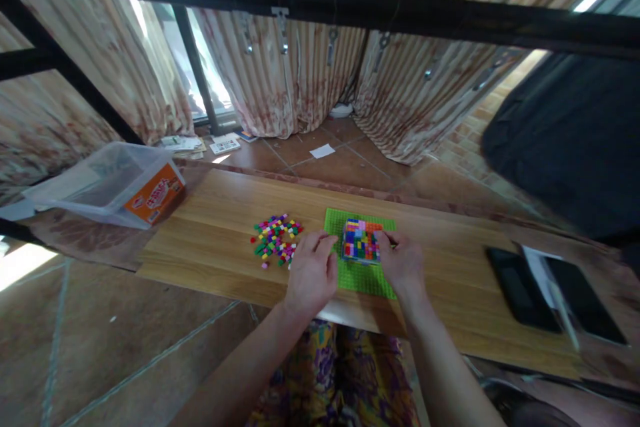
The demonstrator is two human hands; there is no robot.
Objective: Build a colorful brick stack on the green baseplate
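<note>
A multicoloured block of toy bricks (361, 238) stands on a green studded baseplate (370, 280) in front of me. At the block's right side is my right hand (400, 259), with its thumb and curled forefinger closed against the edge. Whether a small loose brick is between those fingertips is hidden. My left hand (313, 270) hovers by the baseplate's left edge, fingers bent and thumb apart from them, with nothing visible in it. Just beyond that hand, a loose pile of small coloured bricks (274, 235) is spread on the wooden table (210, 233).
A clear plastic bin (105, 187) with an orange label stands at the far left. On the right lie a black tablet-like slab (520, 287) and another dark flat device (585, 297). A black metal bar (320, 10) crosses above, before striped curtains (300, 80).
</note>
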